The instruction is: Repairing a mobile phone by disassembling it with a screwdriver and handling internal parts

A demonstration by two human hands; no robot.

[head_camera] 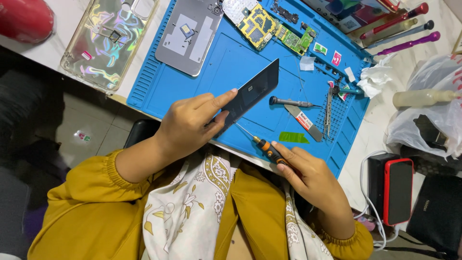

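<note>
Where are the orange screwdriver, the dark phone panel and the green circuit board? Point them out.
orange screwdriver [267, 149], head view, on its handle.
dark phone panel [253, 91], head view, mid-face.
green circuit board [294, 40], head view, centre.

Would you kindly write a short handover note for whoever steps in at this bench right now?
Left hand holds the dark phone panel tilted above the blue mat.
Right hand grips the orange-and-black screwdriver, tip pointing at the panel's lower edge.
Done: phone is opened; back cover and circuit boards lie on the mat.
Left: parts are still apart; a second screwdriver and tweezers lie on the mat.
</note>
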